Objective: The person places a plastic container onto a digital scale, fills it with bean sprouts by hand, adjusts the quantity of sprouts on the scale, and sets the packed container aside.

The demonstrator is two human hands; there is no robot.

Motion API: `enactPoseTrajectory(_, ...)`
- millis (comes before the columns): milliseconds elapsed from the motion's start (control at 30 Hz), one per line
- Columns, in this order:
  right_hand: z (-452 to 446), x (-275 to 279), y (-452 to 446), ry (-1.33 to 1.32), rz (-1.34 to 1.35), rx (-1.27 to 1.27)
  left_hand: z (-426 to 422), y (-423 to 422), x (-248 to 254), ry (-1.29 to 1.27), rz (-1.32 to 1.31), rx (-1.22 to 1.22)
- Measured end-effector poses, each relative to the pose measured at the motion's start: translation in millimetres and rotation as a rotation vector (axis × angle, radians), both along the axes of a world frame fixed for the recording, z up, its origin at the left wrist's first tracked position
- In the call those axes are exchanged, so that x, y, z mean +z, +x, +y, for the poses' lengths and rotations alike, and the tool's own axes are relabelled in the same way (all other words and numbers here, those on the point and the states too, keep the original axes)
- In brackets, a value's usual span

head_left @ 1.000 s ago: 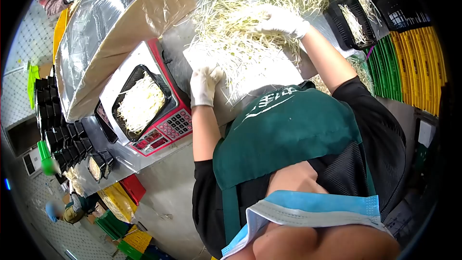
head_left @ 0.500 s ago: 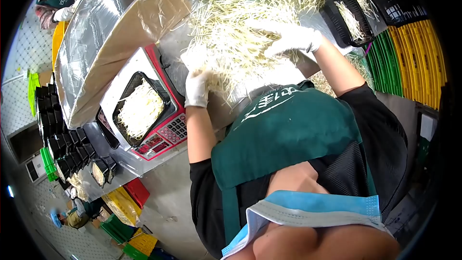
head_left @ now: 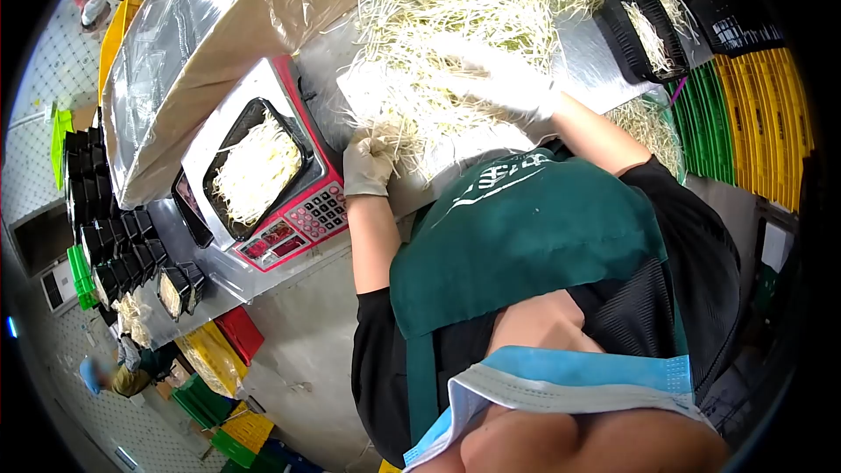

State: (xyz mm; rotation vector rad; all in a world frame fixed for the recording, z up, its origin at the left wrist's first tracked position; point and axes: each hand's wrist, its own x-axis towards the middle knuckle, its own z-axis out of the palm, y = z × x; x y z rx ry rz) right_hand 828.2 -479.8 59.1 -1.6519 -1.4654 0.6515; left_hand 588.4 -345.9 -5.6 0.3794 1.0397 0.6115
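Note:
A loose heap of bean sprouts (head_left: 455, 17) covers the metal table in front of me. At the near left edge of the heap, my left hand (head_left: 368, 164), in a white glove, has its fingers curled around some sprouts. My right hand (head_left: 512, 92), also gloved, lies across the sprouts with its fingers stretched out; strong glare blurs their tips. Left of my left hand stands a red and white scale (head_left: 317, 210). On it sits a black tray (head_left: 229, 221) filled with sprouts (head_left: 258, 171).
A black tray (head_left: 618, 26) with a few sprouts stands at right. Green and yellow crates (head_left: 758, 114) line the far right. Plastic film (head_left: 188, 35) covers a brown board at left. Stacked black trays (head_left: 123, 245) stand at lower left. Another person (head_left: 123, 372) works beyond.
My left hand has come nearer to my body and curled closed at the heap's edge. The right hand has slid slightly left and down over the sprouts. The view has shifted a little.

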Motion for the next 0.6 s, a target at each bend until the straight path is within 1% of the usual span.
enactPoseTrajectory(33, 0, -5, 11, 0.001, -0.002, -0.001, 0, -4, -4, 0.018, 0.037, -0.029)
enactPoseTrajectory(100, 0, -28, 64, -0.216, 0.144, -0.142, -1, -16, -7, 0.115, 0.053, -0.099)
enactPoseTrajectory(133, 0, -47, 84, -0.437, 0.078, -0.166, -8, -16, 5, 0.021, 0.010, -0.051)
enactPoseTrajectory(167, -2, -40, 75, -0.439, 0.074, -0.168, -13, -13, 16, -0.076, -0.031, -0.003)
enactPoseTrajectory(200, -3, -28, 53, -0.487, -0.023, -0.104, -19, -5, 26, -0.064, -0.057, -0.091)
enactPoseTrajectory(233, -2, -18, 32, -0.534, -0.120, -0.038, -25, 5, 24, -0.065, -0.058, -0.090)
enactPoseTrajectory(267, 1, -14, 12, -0.533, -0.120, -0.038, -30, 20, 19, 0.079, -0.164, -0.186)
enactPoseTrajectory(300, 5, -12, -8, -0.468, -0.213, 0.039, -33, 36, 16, 0.225, -0.270, -0.281)
enactPoseTrajectory(333, 7, -12, -17, -0.401, -0.306, 0.117, -37, 52, 13, 0.227, -0.271, -0.279)
enactPoseTrajectory(367, 7, -13, -17, -0.398, -0.307, 0.118, -39, 67, 13, 0.649, -0.063, -0.288)
enactPoseTrajectory(400, 8, -12, -13, -0.230, -0.057, 0.063, -37, 72, 16, 0.863, 0.036, -0.298)
enactPoseTrajectory(433, 6, -9, -7, -0.151, 0.071, 0.028, -34, 77, 19, 1.069, 0.154, -0.283)
enactPoseTrajectory(467, 5, -4, -1, -0.066, 0.195, 0.000, -28, 74, 25, 0.977, -0.035, -0.251)
enactPoseTrajectory(500, 2, 14, 10, -0.085, 0.384, -0.003, -21, 69, 28, 0.878, -0.222, -0.220)
enactPoseTrajectory(533, -1, 26, 19, -0.104, 0.571, -0.007, -12, 62, 25, 0.761, -0.175, -0.268)
enactPoseTrajectory(567, -2, 28, 29, -0.105, 0.570, -0.016, -2, 51, 18, 0.643, -0.127, -0.314)
enactPoseTrajectory(600, 1, 29, 41, -0.286, 0.232, -0.056, 11, 39, 8, 0.489, -0.093, -0.341)
